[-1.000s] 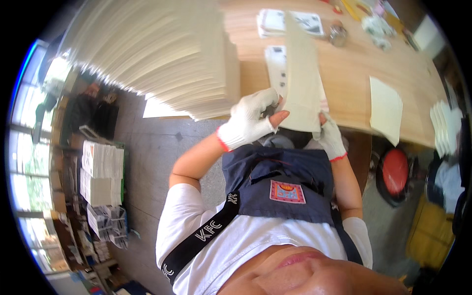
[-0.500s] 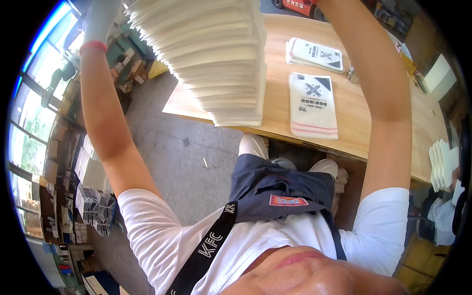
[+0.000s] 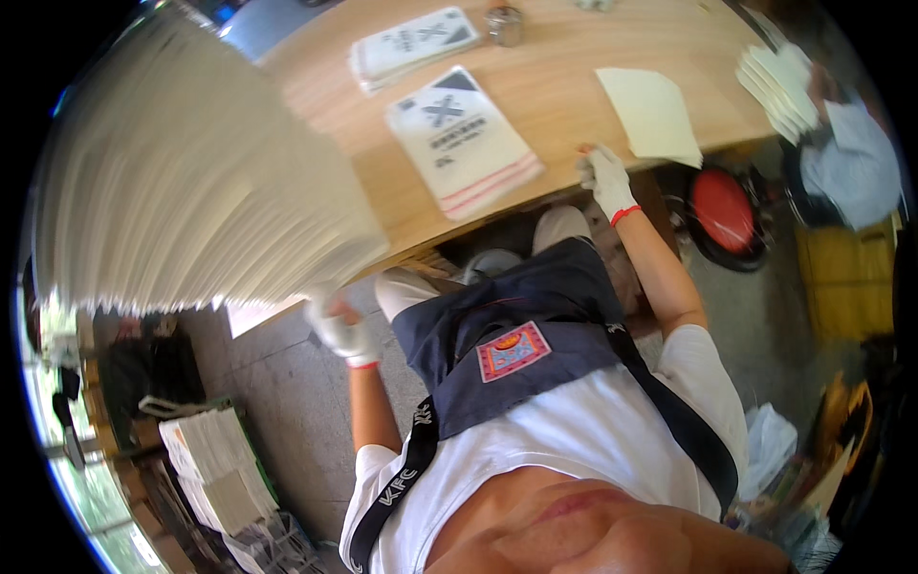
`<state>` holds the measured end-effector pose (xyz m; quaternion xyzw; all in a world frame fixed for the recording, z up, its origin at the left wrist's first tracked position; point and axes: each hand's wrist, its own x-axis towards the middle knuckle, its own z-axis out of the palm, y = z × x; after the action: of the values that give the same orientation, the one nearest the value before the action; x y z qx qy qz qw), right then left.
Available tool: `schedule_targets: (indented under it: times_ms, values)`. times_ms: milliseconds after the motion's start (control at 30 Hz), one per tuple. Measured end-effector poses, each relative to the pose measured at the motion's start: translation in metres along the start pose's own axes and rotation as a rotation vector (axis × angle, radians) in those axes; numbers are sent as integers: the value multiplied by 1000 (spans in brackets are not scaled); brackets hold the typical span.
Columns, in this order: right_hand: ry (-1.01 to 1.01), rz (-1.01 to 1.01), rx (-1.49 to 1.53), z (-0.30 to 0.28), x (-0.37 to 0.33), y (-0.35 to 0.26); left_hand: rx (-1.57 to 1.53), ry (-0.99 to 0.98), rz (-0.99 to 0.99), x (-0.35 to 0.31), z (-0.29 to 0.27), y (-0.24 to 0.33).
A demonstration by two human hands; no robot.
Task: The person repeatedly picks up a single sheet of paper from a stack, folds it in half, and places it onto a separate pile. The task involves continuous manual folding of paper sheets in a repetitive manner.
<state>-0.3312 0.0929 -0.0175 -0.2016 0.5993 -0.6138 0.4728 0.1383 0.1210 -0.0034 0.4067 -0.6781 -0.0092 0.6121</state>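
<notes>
A tall stack of white flat paper pieces (image 3: pixel 191 182) leans over the table's left end, its edges fanned and smeared by motion. My left hand (image 3: pixel 346 335), in a white glove, is at the stack's lower right corner; its fingers are blurred and I cannot tell whether they grip it. My right hand (image 3: pixel 606 180), also gloved, is at the table's front edge with its fingers curled and nothing visible in them. Just right of it lies a cream stack of sheets (image 3: pixel 655 115). Between my hands rests a pile of white printed bags (image 3: pixel 464 143), with a second printed pile (image 3: pixel 413 43) behind.
A small metal object (image 3: pixel 504 26) stands on the wooden table (image 3: pixel 555 96) beside the far pile. Fanned cream sheets (image 3: pixel 776 94) lie at the right end. A red round seat (image 3: pixel 724 212) is on the floor at right. White stacked goods (image 3: pixel 218 464) stand at lower left.
My view has swung to the right. Both arms, raised and stretched far out before, are now drawn in, with both gloved hands near the table's front edge. The tall stack appears farther left.
</notes>
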Motion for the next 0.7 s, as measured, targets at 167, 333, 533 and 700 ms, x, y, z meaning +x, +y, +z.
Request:
schedule_targets:
  times_ms: [167,333,533,700]
  values:
    - [386,-39,-80,-115,27,24,92,-670,287,4,119,65]
    - [276,88,43,-140,58,14,404,-812,323,30,200,34]
    - [149,122,401,-151,66,15,509,-1032,225,40,240,4]
    - [6,281,400,-139,23,39,527,-1154,57,62,230,-3]
